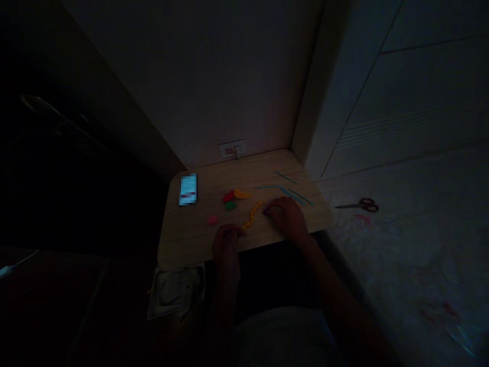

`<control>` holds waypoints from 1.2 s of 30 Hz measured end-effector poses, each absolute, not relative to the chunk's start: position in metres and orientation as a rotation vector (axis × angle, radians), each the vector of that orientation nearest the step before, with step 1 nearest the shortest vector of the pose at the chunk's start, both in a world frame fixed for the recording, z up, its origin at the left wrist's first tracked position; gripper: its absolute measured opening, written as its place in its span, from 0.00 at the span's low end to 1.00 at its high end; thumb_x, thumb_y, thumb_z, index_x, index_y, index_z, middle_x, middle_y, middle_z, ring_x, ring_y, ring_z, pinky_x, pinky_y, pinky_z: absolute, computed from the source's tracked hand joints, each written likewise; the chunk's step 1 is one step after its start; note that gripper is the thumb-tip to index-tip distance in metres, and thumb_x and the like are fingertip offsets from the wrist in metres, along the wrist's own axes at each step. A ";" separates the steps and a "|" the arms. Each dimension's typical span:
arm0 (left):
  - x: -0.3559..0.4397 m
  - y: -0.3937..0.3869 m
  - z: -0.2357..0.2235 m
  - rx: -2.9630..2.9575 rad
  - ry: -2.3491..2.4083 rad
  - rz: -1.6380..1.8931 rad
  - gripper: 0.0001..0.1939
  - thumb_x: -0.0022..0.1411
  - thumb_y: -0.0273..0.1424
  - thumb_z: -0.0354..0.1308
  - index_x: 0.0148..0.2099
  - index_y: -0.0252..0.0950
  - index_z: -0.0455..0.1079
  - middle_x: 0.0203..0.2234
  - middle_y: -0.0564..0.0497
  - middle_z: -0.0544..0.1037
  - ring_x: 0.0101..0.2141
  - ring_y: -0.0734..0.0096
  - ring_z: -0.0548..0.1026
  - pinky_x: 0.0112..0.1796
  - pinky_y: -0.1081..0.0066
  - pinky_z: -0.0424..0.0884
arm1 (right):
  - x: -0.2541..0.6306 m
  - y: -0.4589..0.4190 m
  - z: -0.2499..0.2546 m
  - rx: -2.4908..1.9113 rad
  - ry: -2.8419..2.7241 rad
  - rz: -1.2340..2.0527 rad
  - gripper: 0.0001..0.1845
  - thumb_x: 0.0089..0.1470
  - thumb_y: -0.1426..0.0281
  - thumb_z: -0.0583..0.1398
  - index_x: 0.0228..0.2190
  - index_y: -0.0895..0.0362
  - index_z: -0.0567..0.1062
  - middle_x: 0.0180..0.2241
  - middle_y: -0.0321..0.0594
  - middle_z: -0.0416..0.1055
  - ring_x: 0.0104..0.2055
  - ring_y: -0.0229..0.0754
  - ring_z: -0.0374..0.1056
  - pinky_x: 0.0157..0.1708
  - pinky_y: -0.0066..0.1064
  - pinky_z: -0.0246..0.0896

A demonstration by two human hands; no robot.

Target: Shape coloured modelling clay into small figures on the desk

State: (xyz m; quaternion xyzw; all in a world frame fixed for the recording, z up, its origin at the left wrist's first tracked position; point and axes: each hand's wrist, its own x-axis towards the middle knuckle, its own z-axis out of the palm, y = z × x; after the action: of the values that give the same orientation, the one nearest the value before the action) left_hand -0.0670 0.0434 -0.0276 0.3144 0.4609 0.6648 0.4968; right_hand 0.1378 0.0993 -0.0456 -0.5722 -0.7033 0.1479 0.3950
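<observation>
A wavy orange strip of modelling clay (251, 216) lies on the small wooden table (198, 239). At its lower end are the fingers of my left hand (226, 247), closed together against it. My right hand (287, 216) pinches a small dark purple piece of clay (266, 210) close to the strip's upper end. Beyond the hands sit a red lump (228, 196), a yellow-orange lump (241, 194) and a green lump (229, 205), grouped together. A pink lump (213, 219) rests nearer to my left hand. The room is dim, so fine detail is lost.
Several thin blue sticks, possibly modelling tools (292, 194), lie at the table's right. A lit phone (188, 189) is at the left. Behind is a wall socket (232, 149). Scissors (367, 205) lie on the pale surface at right; a shallow box (155, 300) stands below the left edge.
</observation>
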 end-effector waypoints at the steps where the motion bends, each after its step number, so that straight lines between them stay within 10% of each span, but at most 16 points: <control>1: -0.067 0.043 -0.028 0.761 1.115 1.607 0.12 0.54 0.38 0.71 0.35 0.36 0.77 0.25 0.53 0.79 0.30 0.71 0.77 0.38 0.71 0.71 | 0.136 0.101 -0.046 -1.481 -1.803 0.369 0.03 0.59 0.71 0.65 0.36 0.54 0.81 0.41 0.46 0.79 0.48 0.53 0.72 0.51 0.45 0.67; 21: -0.070 0.043 -0.035 0.847 1.212 1.612 0.11 0.56 0.38 0.68 0.36 0.37 0.75 0.26 0.53 0.79 0.31 0.69 0.77 0.40 0.69 0.71 | 0.137 0.099 -0.057 -1.100 -1.121 1.042 0.12 0.55 0.62 0.67 0.42 0.51 0.82 0.43 0.41 0.84 0.46 0.48 0.79 0.50 0.42 0.74; 36: -0.102 0.052 -0.041 2.046 1.720 1.287 0.14 0.59 0.28 0.60 0.48 0.40 0.73 0.45 0.43 0.76 0.55 0.48 0.71 0.59 0.48 0.64 | 0.139 0.096 -0.060 -1.266 -1.688 0.478 0.18 0.55 0.77 0.59 0.45 0.53 0.80 0.46 0.46 0.80 0.50 0.52 0.73 0.53 0.48 0.67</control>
State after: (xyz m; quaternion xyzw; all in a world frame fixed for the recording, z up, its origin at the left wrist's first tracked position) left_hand -0.1021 0.0518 -0.0412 0.6870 0.5777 0.4321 0.0875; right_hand 0.1393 0.0958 -0.0605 -0.5165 -0.6888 0.1949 0.4699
